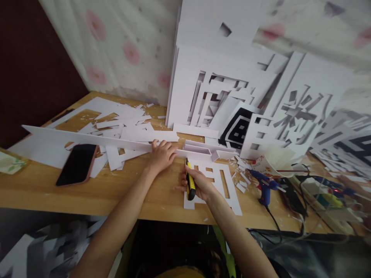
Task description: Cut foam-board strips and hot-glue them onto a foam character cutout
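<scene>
My right hand (199, 181) is closed around a yellow and black utility knife (190, 184), its tip end pointing away from me toward a long white foam-board strip (87, 138). My left hand (162, 156) grips that strip, fingers over its upper edge; the strip stands on edge and runs far to the left. Just beyond the knife, the strip's right part meets a folded white foam-board piece (197, 148). Beneath my right hand lies a flat white board with cut-out openings (233, 190). The knife's blade cannot be made out.
A phone (77, 164) lies left among white offcuts (116, 154). Cut-out boards (188, 88) lean at the back. On the right are a blue glue gun (264, 185), a paper cup (269, 164), cables and a blurred hand of another person (352, 185). The table's front edge (162, 218) is close.
</scene>
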The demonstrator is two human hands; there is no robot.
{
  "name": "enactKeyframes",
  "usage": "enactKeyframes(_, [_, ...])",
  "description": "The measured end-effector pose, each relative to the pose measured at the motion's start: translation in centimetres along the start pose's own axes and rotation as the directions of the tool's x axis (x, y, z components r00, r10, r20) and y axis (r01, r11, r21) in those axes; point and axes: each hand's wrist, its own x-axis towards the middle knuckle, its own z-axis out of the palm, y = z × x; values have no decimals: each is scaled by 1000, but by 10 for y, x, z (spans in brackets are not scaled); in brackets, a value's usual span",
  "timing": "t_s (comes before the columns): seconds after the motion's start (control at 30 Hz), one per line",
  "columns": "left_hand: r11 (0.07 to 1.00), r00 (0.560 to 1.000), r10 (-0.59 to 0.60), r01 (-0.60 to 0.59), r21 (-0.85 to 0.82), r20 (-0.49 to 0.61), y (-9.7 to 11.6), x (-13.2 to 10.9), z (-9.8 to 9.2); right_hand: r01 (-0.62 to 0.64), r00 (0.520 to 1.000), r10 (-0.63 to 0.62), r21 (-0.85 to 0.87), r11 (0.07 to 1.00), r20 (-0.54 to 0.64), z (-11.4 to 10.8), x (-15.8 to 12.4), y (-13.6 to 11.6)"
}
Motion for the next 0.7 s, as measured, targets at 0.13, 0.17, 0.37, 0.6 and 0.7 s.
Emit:
enactKeyframes(0.13, [1000,1000,5,-5,4,4,-1,1,0,-8,1000,8,-8,1000,8,-2,1,0])
enactKeyframes(0.17, [1000,1000,10,-10,12,7,-1,1,-1,-6,1000,6,-12,1000,9,-2,1,0])
enactKeyframes(0.37, [999,999,23,-24,34,28,-1,1,-3,-5,1000,5,-29,1000,2,-3,2,-1])
enactKeyframes(0.6, [999,999,23,-25,41,40,0,1,-5,-28,999,28,-29,999,19,-4,3,-4])
enactKeyframes(0.7, [999,999,26,-27,42,39,0,1,-4,-32,999,32,-30,999,20,-4,3,-6])
